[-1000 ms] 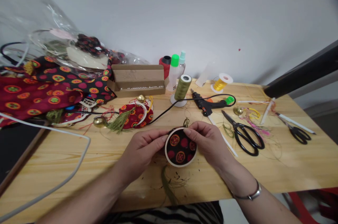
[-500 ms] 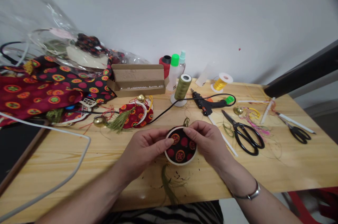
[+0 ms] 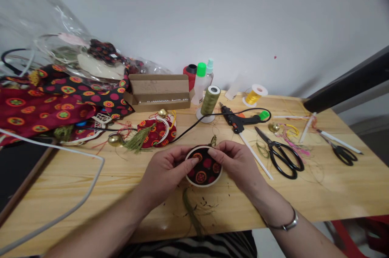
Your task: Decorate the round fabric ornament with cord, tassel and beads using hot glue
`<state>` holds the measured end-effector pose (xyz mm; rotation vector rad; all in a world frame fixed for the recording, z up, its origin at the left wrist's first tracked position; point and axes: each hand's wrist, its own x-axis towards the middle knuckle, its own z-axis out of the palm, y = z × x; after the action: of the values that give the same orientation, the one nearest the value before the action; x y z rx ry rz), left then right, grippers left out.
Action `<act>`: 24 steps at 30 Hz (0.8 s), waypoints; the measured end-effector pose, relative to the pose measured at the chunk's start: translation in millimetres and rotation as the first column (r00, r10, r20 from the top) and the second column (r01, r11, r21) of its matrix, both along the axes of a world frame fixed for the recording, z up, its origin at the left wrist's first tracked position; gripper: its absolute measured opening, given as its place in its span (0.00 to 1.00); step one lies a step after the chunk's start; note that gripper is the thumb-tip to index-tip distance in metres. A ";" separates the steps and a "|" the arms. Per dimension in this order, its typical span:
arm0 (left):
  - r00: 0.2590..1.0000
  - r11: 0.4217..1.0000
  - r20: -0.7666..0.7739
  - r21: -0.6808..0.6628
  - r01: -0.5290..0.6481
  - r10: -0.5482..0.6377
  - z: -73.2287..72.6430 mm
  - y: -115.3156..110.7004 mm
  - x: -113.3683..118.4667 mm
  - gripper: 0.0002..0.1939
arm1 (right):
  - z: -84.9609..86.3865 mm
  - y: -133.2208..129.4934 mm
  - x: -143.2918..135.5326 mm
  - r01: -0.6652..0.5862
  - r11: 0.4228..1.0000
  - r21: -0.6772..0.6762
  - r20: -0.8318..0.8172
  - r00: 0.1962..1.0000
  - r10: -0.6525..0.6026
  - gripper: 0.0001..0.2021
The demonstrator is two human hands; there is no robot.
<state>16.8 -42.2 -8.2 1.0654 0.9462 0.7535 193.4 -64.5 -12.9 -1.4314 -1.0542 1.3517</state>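
Note:
Between my hands is a small round hoop (image 3: 205, 169) with a white rim, filled with black fabric patterned in red and orange circles. My left hand (image 3: 165, 175) grips its left side, thumb on the fabric face and fingers behind. On the upper right edge my right hand (image 3: 238, 165) pinches the rim between thumb and fingers. A green cord loop (image 3: 213, 140) sticks up from the top of the hoop. An olive green tassel (image 3: 192, 211) hangs below it towards the table edge. The fingertips behind the hoop are hidden.
Right of my hands lie black scissors (image 3: 284, 154), a glue gun (image 3: 240, 119) and smaller scissors (image 3: 343, 152). A green thread spool (image 3: 210, 102) and a cardboard box (image 3: 158, 106) stand behind. At left are a red tasselled ornament (image 3: 152, 134), patterned fabric (image 3: 39, 104) and a white cable (image 3: 94, 185).
The hoop has shifted slightly left and up and tilted a little. My right hand has moved slightly left with it; both hands keep their hold.

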 end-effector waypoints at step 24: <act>0.999 0.999 -0.031 0.028 0.023 -0.022 -0.2 -0.7 -3.8 0.11 | 24.9 10.5 9.5 -0.345 0.920 0.185 0.537 0.819 0.199 0.04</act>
<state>13.1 -42.9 -8.4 1.1132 0.9507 0.7353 203.0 -54.0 12.0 -1.4979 -1.7866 0.9705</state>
